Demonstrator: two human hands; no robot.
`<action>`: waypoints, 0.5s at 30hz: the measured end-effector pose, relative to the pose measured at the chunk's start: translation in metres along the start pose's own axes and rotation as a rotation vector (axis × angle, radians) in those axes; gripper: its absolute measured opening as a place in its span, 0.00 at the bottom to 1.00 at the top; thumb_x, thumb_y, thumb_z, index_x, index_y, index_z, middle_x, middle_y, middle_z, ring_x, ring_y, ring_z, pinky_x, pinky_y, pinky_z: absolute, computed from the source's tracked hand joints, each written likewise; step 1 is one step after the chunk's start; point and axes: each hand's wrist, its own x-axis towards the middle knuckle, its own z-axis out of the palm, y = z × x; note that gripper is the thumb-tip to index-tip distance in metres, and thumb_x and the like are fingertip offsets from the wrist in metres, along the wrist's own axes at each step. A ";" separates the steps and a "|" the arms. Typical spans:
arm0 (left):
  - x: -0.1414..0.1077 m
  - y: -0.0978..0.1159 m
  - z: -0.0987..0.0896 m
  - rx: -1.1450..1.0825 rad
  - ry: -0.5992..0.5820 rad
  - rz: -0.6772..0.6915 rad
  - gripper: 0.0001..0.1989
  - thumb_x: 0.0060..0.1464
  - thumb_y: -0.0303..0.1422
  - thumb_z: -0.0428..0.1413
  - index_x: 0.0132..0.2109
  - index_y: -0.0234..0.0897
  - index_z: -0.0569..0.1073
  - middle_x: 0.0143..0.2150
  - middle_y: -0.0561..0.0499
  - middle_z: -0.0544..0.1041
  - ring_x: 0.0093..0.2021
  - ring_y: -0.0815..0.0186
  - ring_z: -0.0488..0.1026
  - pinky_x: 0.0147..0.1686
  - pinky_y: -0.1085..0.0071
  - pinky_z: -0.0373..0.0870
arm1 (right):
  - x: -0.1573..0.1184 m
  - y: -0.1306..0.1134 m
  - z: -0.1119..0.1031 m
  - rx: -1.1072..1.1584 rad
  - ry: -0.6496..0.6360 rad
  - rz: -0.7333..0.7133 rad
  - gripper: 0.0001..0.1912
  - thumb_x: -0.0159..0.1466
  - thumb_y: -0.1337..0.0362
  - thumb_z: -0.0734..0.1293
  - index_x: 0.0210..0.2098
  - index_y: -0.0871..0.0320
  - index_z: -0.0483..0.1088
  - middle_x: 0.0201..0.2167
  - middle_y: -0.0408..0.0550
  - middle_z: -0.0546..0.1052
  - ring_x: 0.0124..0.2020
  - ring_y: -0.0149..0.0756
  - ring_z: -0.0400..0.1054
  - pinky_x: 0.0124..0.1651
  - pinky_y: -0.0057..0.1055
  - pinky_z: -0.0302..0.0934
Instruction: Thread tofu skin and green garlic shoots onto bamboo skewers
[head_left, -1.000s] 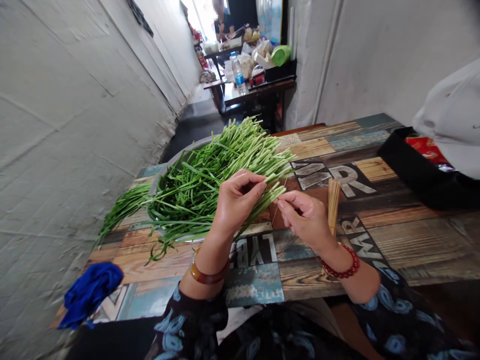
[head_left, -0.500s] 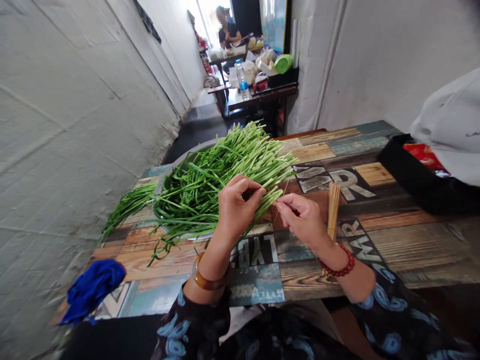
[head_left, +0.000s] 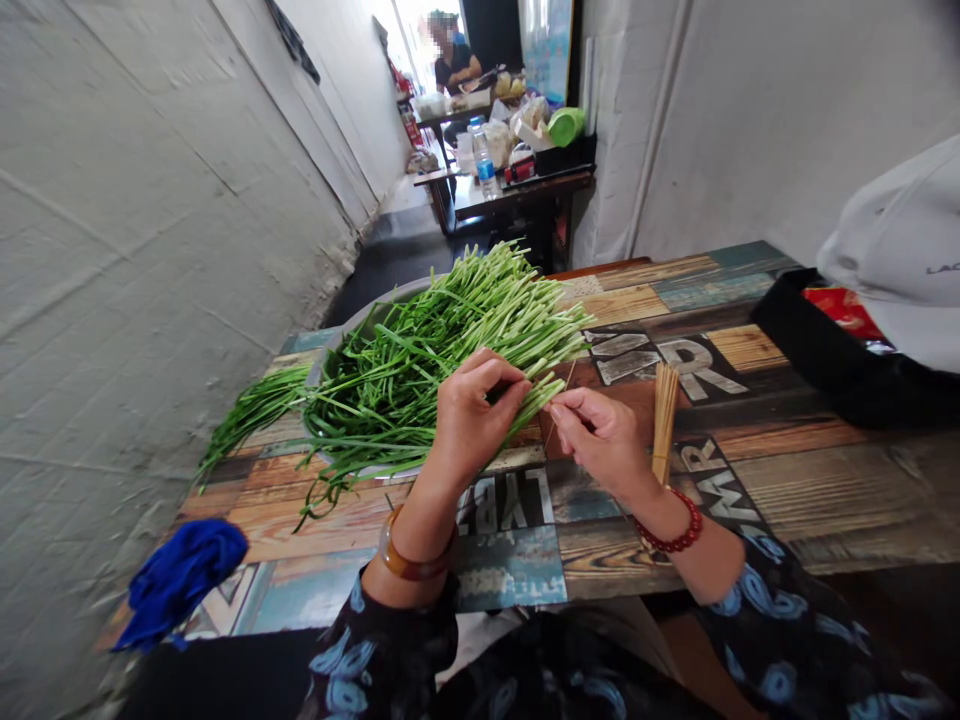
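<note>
Long garlic chives (head_left: 450, 340) fill a grey basin (head_left: 341, 345), their pale stem ends pointing right. My left hand (head_left: 476, 410) is closed in a pinch on a few chive stems over the basin's front right. Beside those stem ends, my right hand (head_left: 604, 435) is also closed, thumb against forefinger; what lies between the tips is too small to make out. A thin wooden stick (head_left: 571, 376) shows just behind the right fingertips. Right of that hand is a bundle of bamboo skewers (head_left: 664, 420), its lower end partly hidden by my wrist.
More chives (head_left: 255, 410) lie left of the basin on the patterned table (head_left: 825, 490). A blue cloth (head_left: 184, 575) sits at the front left corner. At right are a black tray (head_left: 795, 350) and white cap (head_left: 900, 250). Behind, another table holds a water bottle (head_left: 484, 160); a person (head_left: 456, 65) sits beyond.
My hands keep nearly the same pinch at the stem ends. The whole view has shifted slightly. The person in the background has lowered their arm.
</note>
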 end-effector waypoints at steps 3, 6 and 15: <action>0.002 -0.001 -0.003 -0.019 -0.021 0.004 0.05 0.54 0.26 0.59 0.30 0.36 0.76 0.30 0.51 0.75 0.31 0.68 0.71 0.33 0.72 0.66 | 0.000 0.000 0.000 -0.028 0.006 -0.017 0.14 0.67 0.55 0.64 0.32 0.58 0.73 0.14 0.37 0.68 0.14 0.26 0.60 0.20 0.24 0.56; 0.004 -0.002 -0.006 -0.052 -0.046 -0.001 0.06 0.54 0.26 0.59 0.29 0.36 0.76 0.29 0.51 0.76 0.31 0.68 0.71 0.34 0.71 0.67 | -0.001 0.001 0.001 -0.043 0.014 -0.041 0.13 0.67 0.56 0.64 0.32 0.58 0.73 0.14 0.38 0.69 0.15 0.26 0.61 0.22 0.24 0.57; 0.006 -0.002 -0.010 -0.121 -0.093 0.015 0.05 0.53 0.27 0.61 0.29 0.36 0.77 0.29 0.50 0.77 0.30 0.68 0.72 0.33 0.71 0.68 | -0.003 0.001 0.003 -0.077 0.034 -0.080 0.12 0.67 0.58 0.64 0.32 0.58 0.74 0.14 0.37 0.69 0.15 0.27 0.61 0.24 0.24 0.58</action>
